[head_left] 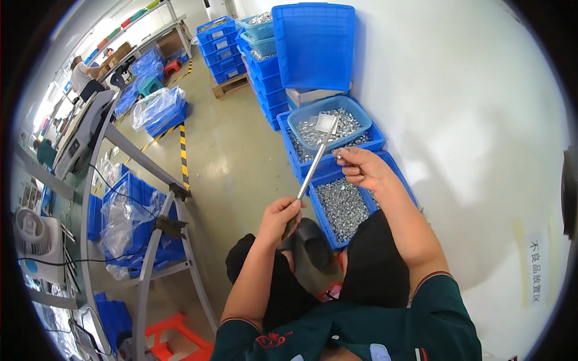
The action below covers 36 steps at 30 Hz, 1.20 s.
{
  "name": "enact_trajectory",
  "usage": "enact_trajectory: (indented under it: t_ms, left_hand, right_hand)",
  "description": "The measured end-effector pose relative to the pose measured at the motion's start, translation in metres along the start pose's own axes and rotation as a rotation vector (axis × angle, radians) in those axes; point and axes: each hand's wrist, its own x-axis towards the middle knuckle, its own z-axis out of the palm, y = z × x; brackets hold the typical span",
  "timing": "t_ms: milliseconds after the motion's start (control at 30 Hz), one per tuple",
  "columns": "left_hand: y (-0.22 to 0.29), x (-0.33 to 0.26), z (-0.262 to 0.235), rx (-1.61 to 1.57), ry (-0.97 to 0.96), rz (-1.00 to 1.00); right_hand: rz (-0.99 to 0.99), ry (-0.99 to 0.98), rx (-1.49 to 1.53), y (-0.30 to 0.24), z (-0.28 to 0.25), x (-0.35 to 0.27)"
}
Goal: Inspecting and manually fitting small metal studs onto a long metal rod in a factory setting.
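My left hand (282,218) is closed around the lower end of a long silver metal rod (314,165). The rod slants up and away, and a small pale square piece (326,123) shows at its far end, over a light-blue basin (295,123) of shiny metal parts. I cannot tell whether that piece is fixed to the rod. My right hand (365,168) pinches a small metal part (339,156) between thumb and fingertips, right of the rod. Below it, a blue crate (326,224) holds many small metal parts (342,207). The basin rests on another blue crate (378,143).
Stacked blue crates (268,90) and a tilted blue lid (313,45) stand ahead by the white wall (469,120). On the left are a grey-framed bench (141,153), a plastic-covered blue crate (171,117) and a red stool (180,331). A person (82,77) is far left.
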Motion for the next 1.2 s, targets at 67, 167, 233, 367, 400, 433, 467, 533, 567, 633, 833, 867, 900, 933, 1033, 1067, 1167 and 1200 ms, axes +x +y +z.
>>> enact_trajectory:
  t_ms: [67, 167, 233, 367, 400, 433, 467, 533, 567, 633, 833, 867, 900, 933, 1033, 1067, 1167, 1200]
  left_hand:
    - [0.001, 0.007, 0.005, -0.014, 0.026, 0.003]
    - [0.006, 0.02, 0.017, 0.018, 0.019, 0.026]
    - [0.007, 0.028, 0.027, -0.011, 0.03, 0.014]
    - [0.005, 0.043, 0.042, -0.075, 0.027, 0.015]
    - [0.005, 0.046, 0.044, -0.081, 0.014, 0.026]
    - [0.003, 0.049, 0.046, -0.086, 0.01, 0.024]
    - [0.002, 0.053, 0.047, -0.093, 0.0, 0.028]
    - [0.0, 0.058, 0.05, -0.101, -0.016, 0.029]
    - [0.0, 0.06, 0.051, -0.131, -0.015, 0.006]
    - [0.0, 0.063, 0.053, -0.161, -0.018, -0.02]
    - [-0.002, 0.072, 0.057, -0.233, -0.033, -0.016]
    - [-0.002, 0.072, 0.057, -0.228, -0.029, -0.006]
    - [-0.001, 0.072, 0.058, -0.222, -0.024, 0.005]
    - [-0.001, 0.071, 0.058, -0.221, -0.025, 0.004]
    - [0.0, 0.07, 0.058, -0.208, -0.018, 0.011]
    - [0.0, 0.069, 0.059, -0.176, -0.021, 0.019]
    - [-0.001, 0.067, 0.057, -0.122, -0.02, 0.032]
    - [0.0, 0.066, 0.056, -0.1, -0.015, 0.033]
  right_hand:
    - [0.014, 0.01, -0.067, 0.003, 0.008, -0.001]
    - [0.027, 0.04, -0.16, 0.005, 0.017, -0.004]
    - [0.003, 0.041, -0.227, 0.006, 0.018, -0.005]
    - [0.04, 0.072, -0.296, 0.008, 0.023, -0.007]
    - [0.036, 0.068, -0.312, 0.01, 0.022, -0.007]
    - [0.038, 0.074, -0.314, 0.01, 0.021, -0.007]
    - [0.047, 0.08, -0.341, 0.009, 0.021, -0.008]
    - [0.048, 0.089, -0.372, 0.009, 0.02, -0.011]
    - [0.048, 0.095, -0.37, 0.009, 0.019, -0.011]
    - [0.002, 0.136, -0.488, 0.01, 0.018, -0.012]
    - [-0.003, 0.164, -0.452, 0.009, 0.013, -0.012]
    - [0.009, 0.169, -0.409, 0.009, 0.012, -0.012]
    - [0.008, 0.168, -0.408, 0.008, 0.01, -0.011]
    - [0.034, 0.142, -0.335, 0.006, 0.006, -0.011]
    - [0.046, 0.128, -0.239, 0.003, -0.002, -0.011]
    - [0.032, 0.142, -0.216, 0.001, -0.004, -0.012]
    - [-0.008, 0.109, -0.158, -0.005, -0.007, -0.016]
    - [-0.013, 0.108, -0.16, -0.007, -0.008, -0.017]
